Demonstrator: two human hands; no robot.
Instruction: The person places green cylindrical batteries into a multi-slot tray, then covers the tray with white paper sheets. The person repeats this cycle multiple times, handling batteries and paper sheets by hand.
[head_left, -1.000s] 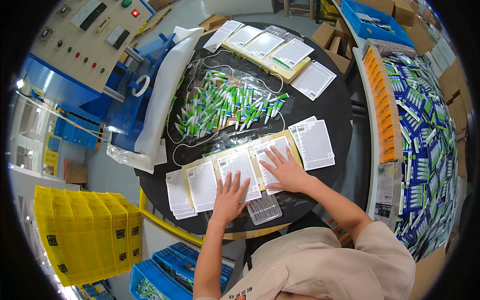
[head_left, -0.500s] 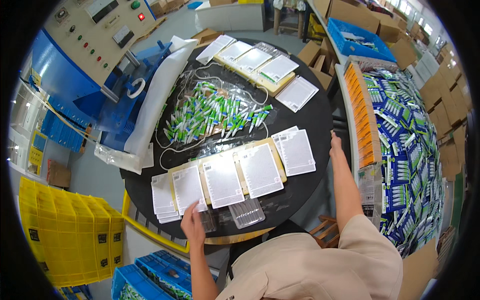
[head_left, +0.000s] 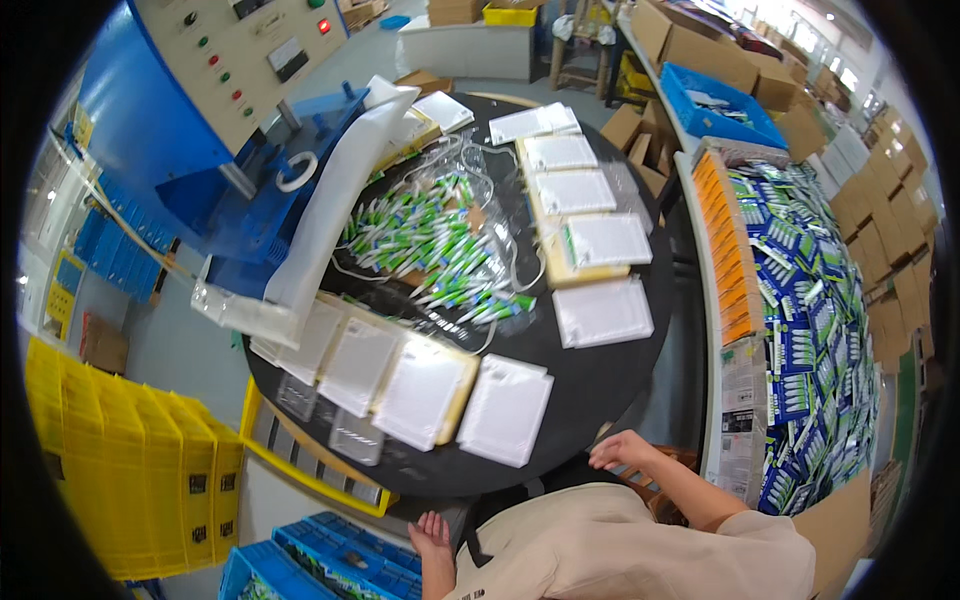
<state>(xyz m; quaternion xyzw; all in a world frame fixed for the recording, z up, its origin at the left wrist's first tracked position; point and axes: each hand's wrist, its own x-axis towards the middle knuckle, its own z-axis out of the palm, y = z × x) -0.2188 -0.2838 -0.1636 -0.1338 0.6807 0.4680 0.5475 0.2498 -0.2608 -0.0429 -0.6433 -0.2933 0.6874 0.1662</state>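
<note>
My left hand (head_left: 432,538) is off the near edge of the round black table (head_left: 590,395), palm up with its fingers apart and nothing in it. My right hand (head_left: 622,452) is by the table's near right edge, fingers loosely stretched and apart, with no held thing visible. On the table nearest my hands lie white backing cards (head_left: 418,390) on a cream-coloured fixture (head_left: 456,400), with a loose stack of cards (head_left: 505,410) beside it. Clear plastic blisters (head_left: 356,438) stick out below. Another fixture (head_left: 595,272) bearing cards stands at the right.
Green-and-white tubes (head_left: 430,240) are heaped mid-table among white cords. A blue press machine (head_left: 230,200) with a control panel overhangs the left side. Yellow crates (head_left: 130,460) and blue crates (head_left: 340,560) stand lower left. Finished blister packs (head_left: 815,330) pile up on the right bench.
The table has turned clockwise, carrying the near fixture left and the far one round to the right. My left hand has left the cards and dropped back; my right hand has come nearer my body.
</note>
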